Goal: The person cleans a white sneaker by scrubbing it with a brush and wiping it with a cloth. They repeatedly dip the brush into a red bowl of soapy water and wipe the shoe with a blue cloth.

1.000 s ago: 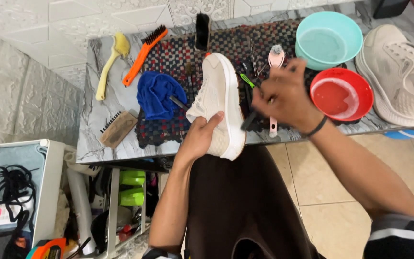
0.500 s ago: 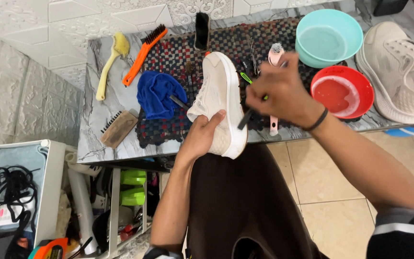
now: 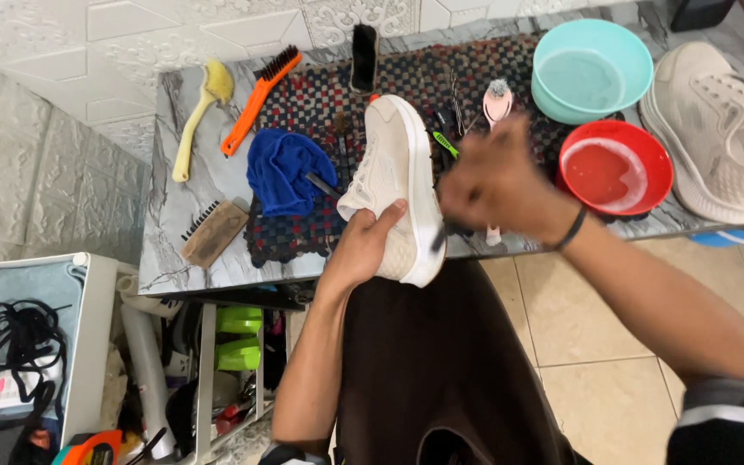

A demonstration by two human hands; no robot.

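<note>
My left hand [image 3: 363,245] grips a white sneaker [image 3: 396,185] by its heel end, holding it tilted on its side over the table's front edge. My right hand [image 3: 494,183] is blurred with motion right beside the shoe's sole, closed around a small dark brush whose bristle end touches the sole near the heel. A dark band circles my right wrist.
A marble-look table [image 3: 174,250] carries a woven mat, a blue cloth [image 3: 282,170], an orange brush [image 3: 260,99], a yellow brush [image 3: 200,116], a wooden brush [image 3: 210,232], a pink brush [image 3: 498,102], a teal bowl [image 3: 592,69] of water, a red bowl [image 3: 616,168] and a second sneaker [image 3: 721,129].
My right hand has moved left and down along the sole with the brush, now blurred by motion. The left hand still holds the sneaker in place.
</note>
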